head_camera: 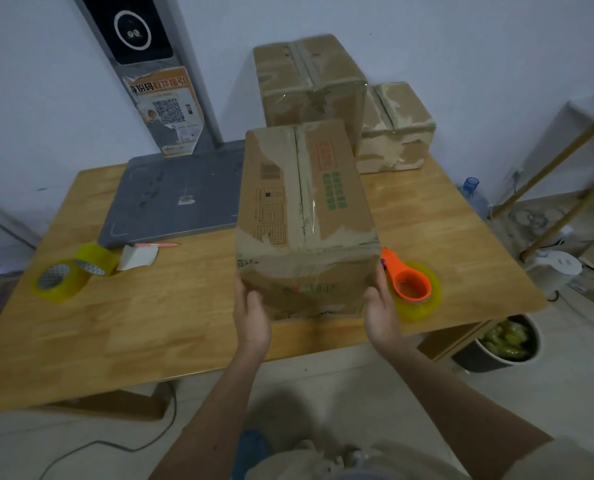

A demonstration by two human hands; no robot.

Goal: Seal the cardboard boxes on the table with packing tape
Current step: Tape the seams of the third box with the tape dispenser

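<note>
Both hands — left (252, 315), right (380, 311) — clamp the cardboard box (302, 216) between them.

mount: one head-worn wide-angle camera, so you get a single view with no second view to overlap.
facing: forward and down, over your forearms onto the light wooden table (150, 327).
range: close; your left hand (252, 318) and right hand (382, 315) sit low-centre, on the worn brown cardboard box (302, 216).
far field: pale wall behind the table.
edges: straight lines bow near the borders; floor shows along the bottom and at right.
</note>
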